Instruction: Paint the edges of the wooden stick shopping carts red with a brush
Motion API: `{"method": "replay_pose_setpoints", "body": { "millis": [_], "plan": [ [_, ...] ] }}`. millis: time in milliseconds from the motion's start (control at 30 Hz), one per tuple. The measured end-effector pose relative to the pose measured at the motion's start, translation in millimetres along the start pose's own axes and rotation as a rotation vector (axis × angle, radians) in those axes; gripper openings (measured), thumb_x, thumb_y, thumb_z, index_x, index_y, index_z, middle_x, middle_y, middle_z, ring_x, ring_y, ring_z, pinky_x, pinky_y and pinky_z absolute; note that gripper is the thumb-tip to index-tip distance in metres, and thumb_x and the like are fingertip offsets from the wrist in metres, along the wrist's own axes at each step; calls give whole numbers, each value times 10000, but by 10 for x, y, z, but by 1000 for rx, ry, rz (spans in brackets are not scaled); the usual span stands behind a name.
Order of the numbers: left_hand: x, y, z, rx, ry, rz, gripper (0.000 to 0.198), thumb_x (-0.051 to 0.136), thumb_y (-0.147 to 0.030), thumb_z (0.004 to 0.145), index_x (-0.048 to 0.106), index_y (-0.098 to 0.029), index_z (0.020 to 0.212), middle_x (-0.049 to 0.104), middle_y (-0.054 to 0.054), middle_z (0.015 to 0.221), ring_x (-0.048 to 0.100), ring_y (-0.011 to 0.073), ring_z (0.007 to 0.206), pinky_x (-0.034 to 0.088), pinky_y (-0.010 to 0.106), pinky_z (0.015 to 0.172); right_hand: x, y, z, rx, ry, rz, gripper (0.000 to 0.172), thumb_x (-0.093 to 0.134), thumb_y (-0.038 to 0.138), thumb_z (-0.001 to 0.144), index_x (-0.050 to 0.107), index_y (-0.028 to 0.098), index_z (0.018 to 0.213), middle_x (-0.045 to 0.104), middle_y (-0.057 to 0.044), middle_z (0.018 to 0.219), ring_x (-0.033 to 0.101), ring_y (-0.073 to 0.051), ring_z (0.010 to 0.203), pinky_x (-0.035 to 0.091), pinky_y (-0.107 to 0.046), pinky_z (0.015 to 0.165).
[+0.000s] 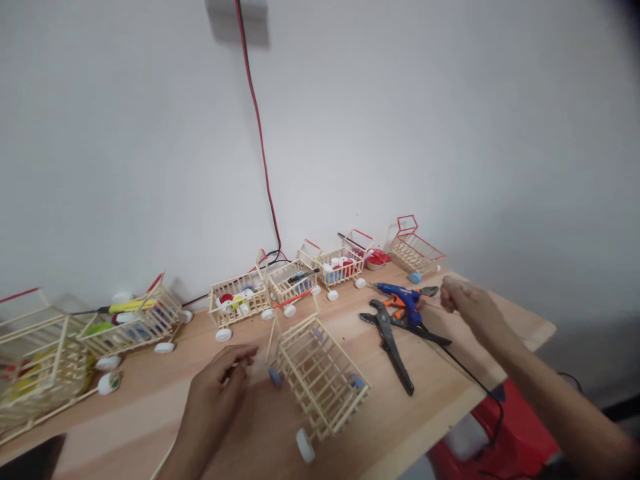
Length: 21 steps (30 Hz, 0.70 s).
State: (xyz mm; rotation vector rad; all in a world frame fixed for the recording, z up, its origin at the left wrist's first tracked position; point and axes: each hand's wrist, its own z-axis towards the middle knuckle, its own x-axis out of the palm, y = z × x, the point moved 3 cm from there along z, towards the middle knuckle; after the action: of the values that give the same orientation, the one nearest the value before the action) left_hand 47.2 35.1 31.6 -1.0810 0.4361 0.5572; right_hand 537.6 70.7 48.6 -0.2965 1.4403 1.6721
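The person's left hand (215, 387) hovers low over the table, half-curled, with thumb and fingertips drawn close together; whether they pinch something very thin cannot be told. Just beyond the fingertips lies a small cream wooden-stick shopping cart (320, 377), tipped on its side on the table. It has a white bottle-cap wheel (305, 445) at its near end and blue bottle-cap wheels (275, 377) on its left side. A loose pale wooden stick (271, 340) rises beside the cart's left corner.

The person's right hand (470, 303) hangs in the air at the table's right side, fingers loosely curled and nothing visibly in its grip. Just beyond it lies a blue-and-orange hot glue gun (403, 300), with long black-handled pliers (387, 340) beside and partly under it. A thin black cord (473, 373) runs from there over the table edge.

The light wooden table (430, 393) carries a row of finished stick carts (293, 280) along a white wall, several filled with colourful bottle caps. A red-handled stick cart (413, 247) stands at the row's right end. Below the table's edge shows a red plastic seat (500, 427).
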Motion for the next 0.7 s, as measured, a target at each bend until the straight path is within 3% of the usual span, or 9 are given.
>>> {"method": "replay_pose_setpoints", "body": {
  "millis": [100, 167, 300, 467, 600, 700],
  "plan": [
    [-22, -14, 1, -51, -7, -56, 275, 513, -308, 850, 736, -194, 964, 757, 63, 934, 715, 202, 804, 584, 296, 687, 246, 228, -276, -58, 86, 35, 564, 270, 644, 905, 481, 214, 606, 525, 9, 566, 513, -124, 573, 450, -286, 615],
    [-40, -17, 3, -72, -17, -88, 274, 524, -313, 839, 739, -189, 955, 759, 64, 905, 717, 204, 782, 583, 298, 676, 300, 254, -265, -50, 114, 30, 539, 322, 656, 881, 510, 222, 623, 548, 7, 572, 528, -134, 574, 448, -288, 598],
    [-65, -3, 14, -98, -33, -154, 273, 543, -330, 820, 744, -186, 936, 763, 65, 881, 717, 203, 744, 584, 291, 631, 145, 17, 147, 76, 86, -41, 414, 477, 550, 883, 627, 166, 921, 667, -28, 877, 616, -135, 796, 506, -316, 744],
    [-53, 24, 12, -109, -24, -169, 280, 542, -325, 824, 746, -178, 946, 755, 61, 817, 711, 198, 723, 577, 281, 610, -57, -412, 737, 299, -13, -211, 409, 559, 460, 873, 583, 169, 1160, 604, -82, 1184, 585, -188, 1061, 489, -429, 925],
    [-31, 46, -6, -129, -24, -148, 273, 535, -302, 836, 742, -180, 966, 746, 58, 833, 697, 189, 731, 565, 273, 631, -43, -601, 954, 327, -16, -265, 396, 552, 459, 876, 587, 193, 1167, 579, -88, 1241, 559, -204, 1115, 472, -439, 961],
    [-30, 54, -10, -144, -38, -161, 262, 533, -268, 833, 740, -177, 966, 738, 55, 837, 691, 183, 737, 558, 271, 644, -57, -617, 960, 243, -19, -258, 337, 537, 478, 879, 625, 217, 1074, 612, -58, 1169, 570, -194, 1066, 481, -391, 926]
  ]
}}
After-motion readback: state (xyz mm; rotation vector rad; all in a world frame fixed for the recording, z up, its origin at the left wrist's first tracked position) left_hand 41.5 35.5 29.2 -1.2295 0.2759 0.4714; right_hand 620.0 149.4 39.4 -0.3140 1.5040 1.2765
